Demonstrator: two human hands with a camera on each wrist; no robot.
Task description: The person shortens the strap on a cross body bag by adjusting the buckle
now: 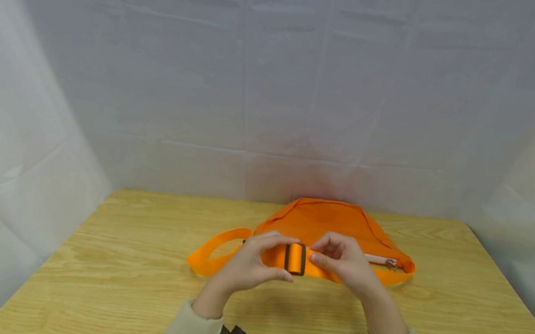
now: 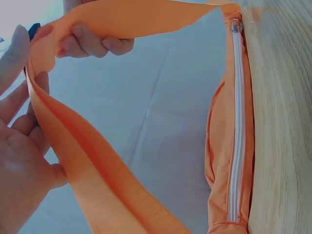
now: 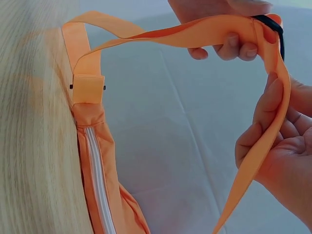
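Observation:
An orange waist bag [image 1: 326, 221] lies on the table, its orange strap [image 2: 122, 19] lifted in front of it. A black slide buckle [image 1: 295, 259] sits on the strap between the two hands. My left hand [image 1: 251, 262] holds the buckle, index finger along its upper edge and thumb at its lower edge. Just right of the buckle, my right hand [image 1: 346, 262] pinches the strap between thumb and fingers. In the right wrist view the strap runs across the palm side of the right hand [image 3: 287, 126], and the buckle is partly hidden behind the webbing.
The bag's white zipper [image 2: 237, 126] is closed, with its metal pull [image 1: 391, 262] at the right end. A strap loop [image 1: 206, 255] rests on the wooden table [image 1: 128, 284] at left. White sheeting [image 1: 278, 88] hangs behind and at both sides.

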